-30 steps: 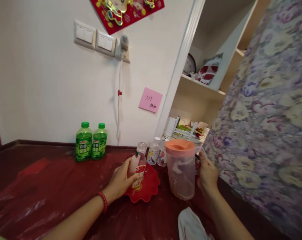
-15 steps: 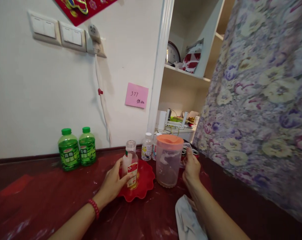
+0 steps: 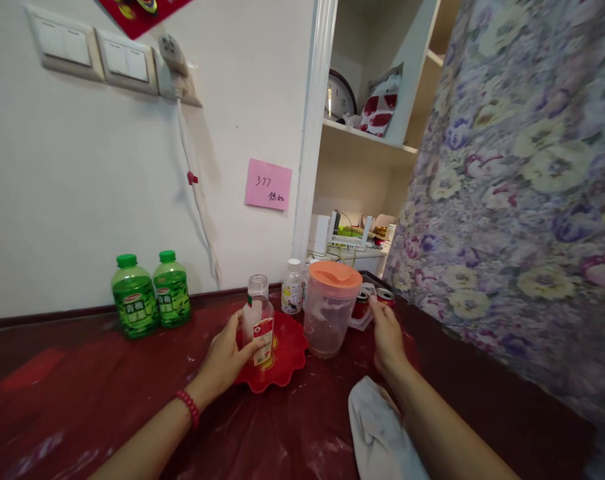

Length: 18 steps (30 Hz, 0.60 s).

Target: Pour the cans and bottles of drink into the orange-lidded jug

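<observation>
Cloth [image 3: 379, 427], pale and crumpled, on the glossy dark-red table [image 3: 282, 440], beside the right forearm. Around the left wrist, a red beaded bracelet [image 3: 188, 407]. Left hand [image 3: 227, 357] wrapped around a clear bottle [image 3: 259, 319], thumb across the red-and-cream label. Bottle uncapped and upright at the middle of a red scalloped plate [image 3: 289, 363]; base too unclear to say whether touching. Just right of the plate, a translucent pitcher [image 3: 329, 323] with an orange lid [image 3: 336, 275], upright. Right hand [image 3: 388, 337] at the pitcher's clear handle [image 3: 371, 289], thumb against or very near it; cannot tell whether closed around it. Behind the handle, red drink cans [image 3: 385, 297]. Behind the plate, a white-capped bottle [image 3: 292, 290], with another partly hidden by the pitcher. Well to the left, near the table's back edge, two green-capped bottles [image 3: 135, 303] side by side. On the pale wall [image 3: 82, 180], a pink note [image 3: 269, 185] marked "377", a hanging white cord [image 3: 198, 207] and paired switches [image 3: 65, 43]. To the right, a floral curtain [image 3: 512, 200]; deeper in, shelves bearing a white router [image 3: 349, 243] and, higher up, a clock [image 3: 339, 97].
</observation>
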Each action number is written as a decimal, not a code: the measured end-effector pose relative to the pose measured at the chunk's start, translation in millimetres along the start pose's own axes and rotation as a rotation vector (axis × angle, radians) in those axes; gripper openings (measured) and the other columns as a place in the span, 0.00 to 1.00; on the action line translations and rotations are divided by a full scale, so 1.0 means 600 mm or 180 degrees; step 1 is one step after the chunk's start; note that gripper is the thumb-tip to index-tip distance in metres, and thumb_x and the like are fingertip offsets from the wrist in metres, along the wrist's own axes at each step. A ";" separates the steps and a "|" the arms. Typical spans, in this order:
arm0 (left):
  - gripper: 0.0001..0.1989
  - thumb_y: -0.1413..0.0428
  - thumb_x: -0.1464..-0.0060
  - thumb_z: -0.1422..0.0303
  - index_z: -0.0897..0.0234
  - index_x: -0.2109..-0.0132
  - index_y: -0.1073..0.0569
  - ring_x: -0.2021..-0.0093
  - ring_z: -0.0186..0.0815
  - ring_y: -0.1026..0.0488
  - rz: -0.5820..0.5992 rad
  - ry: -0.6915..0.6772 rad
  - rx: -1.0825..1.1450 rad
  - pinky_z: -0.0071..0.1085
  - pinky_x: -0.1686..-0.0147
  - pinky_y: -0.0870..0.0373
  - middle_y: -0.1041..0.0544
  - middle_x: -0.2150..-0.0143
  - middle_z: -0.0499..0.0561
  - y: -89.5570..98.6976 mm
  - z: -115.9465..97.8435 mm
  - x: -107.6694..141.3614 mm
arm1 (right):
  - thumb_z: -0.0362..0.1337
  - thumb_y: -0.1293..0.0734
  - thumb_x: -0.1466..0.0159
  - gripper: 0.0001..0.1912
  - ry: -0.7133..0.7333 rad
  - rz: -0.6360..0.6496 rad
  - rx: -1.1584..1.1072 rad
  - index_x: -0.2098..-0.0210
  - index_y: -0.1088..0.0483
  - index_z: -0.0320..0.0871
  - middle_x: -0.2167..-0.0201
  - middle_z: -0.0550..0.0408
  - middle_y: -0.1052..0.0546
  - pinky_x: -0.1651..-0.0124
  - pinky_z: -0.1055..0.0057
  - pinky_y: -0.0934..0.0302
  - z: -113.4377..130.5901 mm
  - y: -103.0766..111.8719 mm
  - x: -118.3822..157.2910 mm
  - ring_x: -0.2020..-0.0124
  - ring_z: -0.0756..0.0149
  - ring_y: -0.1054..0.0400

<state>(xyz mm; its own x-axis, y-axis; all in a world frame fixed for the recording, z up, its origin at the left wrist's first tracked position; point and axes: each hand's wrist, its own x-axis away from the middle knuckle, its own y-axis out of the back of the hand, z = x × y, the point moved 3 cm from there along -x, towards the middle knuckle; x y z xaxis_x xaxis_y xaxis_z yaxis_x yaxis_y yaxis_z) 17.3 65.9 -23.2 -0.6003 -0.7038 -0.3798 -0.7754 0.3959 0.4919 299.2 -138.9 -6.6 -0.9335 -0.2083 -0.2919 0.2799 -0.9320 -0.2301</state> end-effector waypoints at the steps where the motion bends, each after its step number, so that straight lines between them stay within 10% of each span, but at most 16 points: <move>1: 0.35 0.42 0.45 0.53 0.62 0.35 0.41 0.37 0.50 0.30 0.0021 -0.0009 0.0014 0.48 0.37 0.36 0.29 0.36 0.62 -0.001 -0.001 0.000 | 0.57 0.28 0.42 0.25 0.0035 -0.0104 0.0031 0.61 0.30 0.41 0.64 0.54 0.26 0.59 0.66 0.36 0.008 0.013 0.002 0.63 0.63 0.30; 7: 0.35 0.41 0.45 0.55 0.61 0.35 0.41 0.37 0.49 0.30 0.0043 -0.0070 0.0024 0.47 0.37 0.36 0.29 0.36 0.61 -0.003 -0.008 0.001 | 0.54 0.28 0.45 0.26 0.0464 -0.0098 0.0271 0.55 0.33 0.45 0.57 0.55 0.28 0.51 0.67 0.39 0.104 0.053 0.076 0.56 0.62 0.33; 10: 0.34 0.41 0.44 0.55 0.61 0.35 0.41 0.38 0.48 0.30 0.0064 -0.0083 -0.0001 0.47 0.38 0.35 0.29 0.36 0.61 -0.004 -0.012 0.002 | 0.48 0.25 0.44 0.16 0.0442 0.1178 0.0515 0.63 0.26 0.45 0.64 0.55 0.24 0.58 0.69 0.38 0.162 0.020 0.149 0.62 0.61 0.31; 14: 0.35 0.40 0.45 0.55 0.63 0.35 0.41 0.38 0.49 0.29 0.0035 -0.0044 -0.0063 0.47 0.39 0.35 0.29 0.36 0.62 -0.004 -0.012 0.003 | 0.39 0.28 0.36 0.08 0.0762 0.4219 0.1300 0.57 0.24 0.49 0.60 0.57 0.25 0.58 0.70 0.38 0.163 -0.044 0.276 0.61 0.64 0.30; 18: 0.36 0.40 0.45 0.55 0.62 0.34 0.41 0.38 0.49 0.30 0.0031 -0.0044 -0.0116 0.47 0.38 0.35 0.29 0.36 0.61 -0.004 -0.010 0.005 | 0.49 0.24 0.45 0.22 0.1828 0.5182 0.2555 0.51 0.24 0.59 0.59 0.53 0.24 0.59 0.58 0.34 0.059 -0.075 0.365 0.62 0.54 0.29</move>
<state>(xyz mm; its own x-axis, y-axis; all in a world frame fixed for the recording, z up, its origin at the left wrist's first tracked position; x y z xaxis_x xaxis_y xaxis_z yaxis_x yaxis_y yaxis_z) 18.7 59.3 -20.4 -0.6106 -0.6918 -0.3855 -0.7621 0.3808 0.5237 74.5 -152.7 -27.4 0.3152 -0.9488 -0.0187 0.3733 0.1058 0.9217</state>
